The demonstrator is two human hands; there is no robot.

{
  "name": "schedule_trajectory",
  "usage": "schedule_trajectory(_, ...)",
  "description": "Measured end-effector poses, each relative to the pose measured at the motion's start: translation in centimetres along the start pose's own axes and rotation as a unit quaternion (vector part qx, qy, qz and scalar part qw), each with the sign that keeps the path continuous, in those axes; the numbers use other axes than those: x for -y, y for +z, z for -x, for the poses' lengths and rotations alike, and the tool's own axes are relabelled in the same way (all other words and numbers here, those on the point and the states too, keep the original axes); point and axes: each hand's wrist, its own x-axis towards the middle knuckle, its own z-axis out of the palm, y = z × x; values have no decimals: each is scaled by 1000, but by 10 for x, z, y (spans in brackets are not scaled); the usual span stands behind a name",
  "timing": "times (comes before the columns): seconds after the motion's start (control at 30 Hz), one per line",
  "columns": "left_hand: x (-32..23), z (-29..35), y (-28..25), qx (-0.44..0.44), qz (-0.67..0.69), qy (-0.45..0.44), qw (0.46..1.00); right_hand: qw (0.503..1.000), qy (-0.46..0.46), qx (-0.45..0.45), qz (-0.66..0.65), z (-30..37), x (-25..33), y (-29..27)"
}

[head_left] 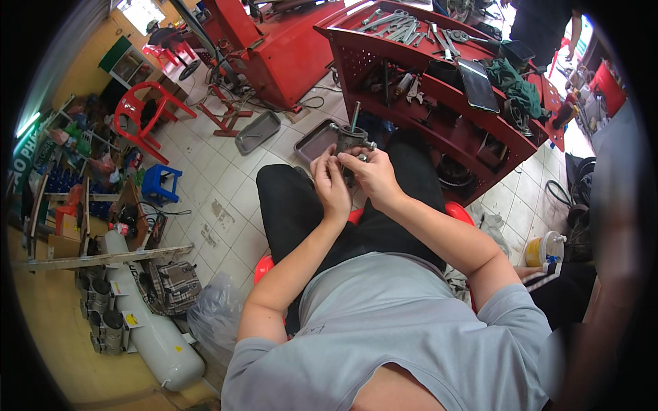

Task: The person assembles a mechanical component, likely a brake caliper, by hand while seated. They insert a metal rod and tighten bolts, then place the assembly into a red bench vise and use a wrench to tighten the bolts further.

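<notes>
Between my knees I hold up a small grey metal part (353, 137) that looks like a carburetor. A thin rod (356, 115) stands upright from its top, and a round fitting sticks out on its right side. My left hand (329, 179) is closed at its lower left, fingers bent together. From the right, my right hand (371, 175) grips it, thumb and fingertips meeting those of the left hand. The fingers hide the part's underside, and I cannot make out any smaller piece between the fingertips.
A red tool cart (425, 75) with spanners (401, 27) and a tablet (478, 85) stands at front right. Metal trays (258, 132) lie on the tiled floor ahead. A red chair (140, 116), a blue stool (161, 183) and a white tank (147, 322) are to the left.
</notes>
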Motion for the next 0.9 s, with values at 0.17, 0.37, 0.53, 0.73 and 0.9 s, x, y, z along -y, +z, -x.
schedule_trajectory(0.17,-6,-3,1,53,25,-65,996,995,74,-64,-14,-9,7,-12)
schedule_trajectory(0.37,-18,-34,-19,67,150,-159,974,998,51,-23,-27,-25,20,-27)
schedule_trajectory(0.53,-37,-41,-17,107,149,-79,980,999,-15,8,52,-21,40,-20)
schedule_trajectory(0.73,-40,-43,-19,100,160,-118,975,998,0,24,55,-18,38,-20)
schedule_trajectory(0.9,-40,-43,-21,109,187,-166,962,996,-23,50,63,-13,35,-11)
